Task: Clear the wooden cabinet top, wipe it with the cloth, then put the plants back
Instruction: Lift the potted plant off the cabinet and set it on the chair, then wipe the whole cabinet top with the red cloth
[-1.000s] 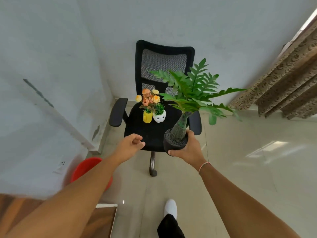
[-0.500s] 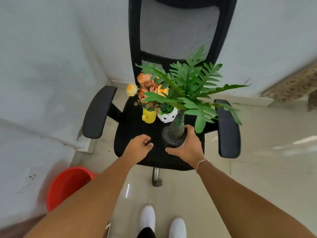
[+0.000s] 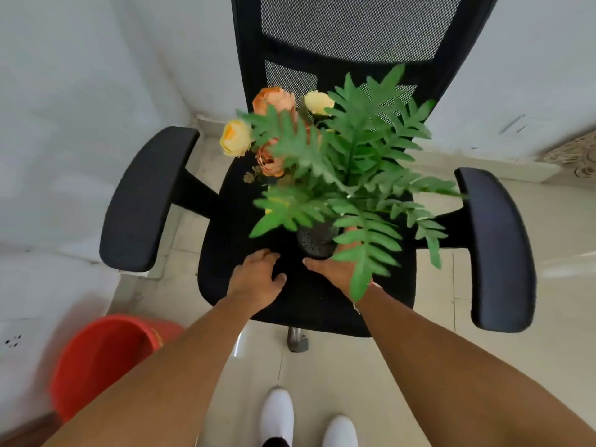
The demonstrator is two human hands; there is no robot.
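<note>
Since the earlier frame: fern pot [image 3: 317, 240] lowered onto office chair seat [image 3: 225, 253], flower arrangement [image 3: 267, 133] at its 11 o'clock. Right hand [image 3: 335, 269] gripped pot; left hand [image 3: 258, 279] loosely curled, empty. Step: clearing cabinet. Next: release, fetch cloth.

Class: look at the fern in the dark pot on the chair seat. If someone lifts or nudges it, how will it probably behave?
The fern probably tips easily: its fronds spread far wider than the small dark pot. The fronds look bendy and likely to sway. The right hand alone grips the pot, so it is probably light.
</note>
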